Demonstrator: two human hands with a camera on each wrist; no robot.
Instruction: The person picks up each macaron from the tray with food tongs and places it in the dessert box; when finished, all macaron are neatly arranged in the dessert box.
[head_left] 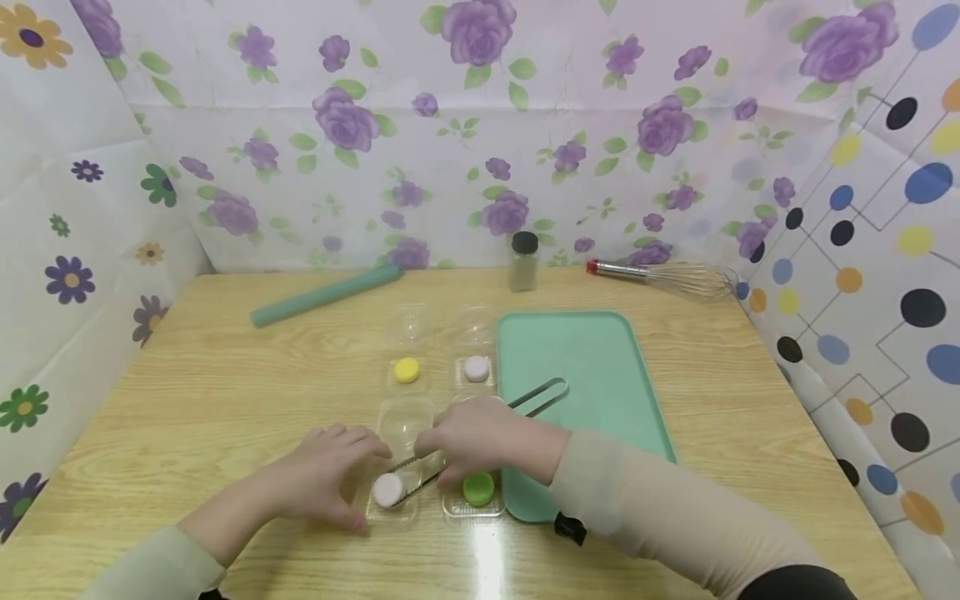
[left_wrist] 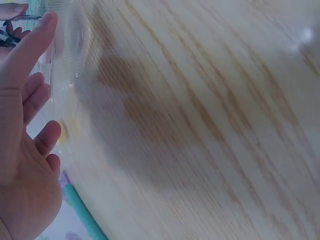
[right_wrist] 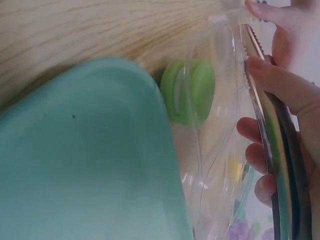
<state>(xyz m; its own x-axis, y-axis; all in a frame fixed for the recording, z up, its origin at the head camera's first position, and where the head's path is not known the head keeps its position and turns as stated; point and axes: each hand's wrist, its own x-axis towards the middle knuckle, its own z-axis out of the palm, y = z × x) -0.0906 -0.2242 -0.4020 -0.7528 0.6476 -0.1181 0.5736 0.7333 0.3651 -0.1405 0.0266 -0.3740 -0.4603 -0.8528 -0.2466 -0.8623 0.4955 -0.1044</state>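
Observation:
My right hand point(head_left: 477, 435) grips metal tongs point(right_wrist: 282, 155), whose toothed tips lie on either side of a pale pink macaron point(head_left: 387, 490). This macaron is at the front left clear plastic box point(head_left: 406, 512), which has its lid open. Whether the tips squeeze it cannot be told. My left hand point(head_left: 322, 473) is beside that box, thumb and fingers spread around its left side, holding nothing. A green macaron point(head_left: 478, 488) sits in the front right box. Behind, a yellow macaron point(head_left: 407, 370) and a pale lilac one point(head_left: 476, 368) sit in two more open boxes.
A green tray point(head_left: 600, 358) lies right of the boxes, under my right forearm. Along the back are a green rolling pin point(head_left: 327, 296), a black-capped jar point(head_left: 523, 265) and a whisk point(head_left: 667, 277). Patterned cloth walls point(head_left: 420, 167) enclose the wooden table point(head_left: 247, 392).

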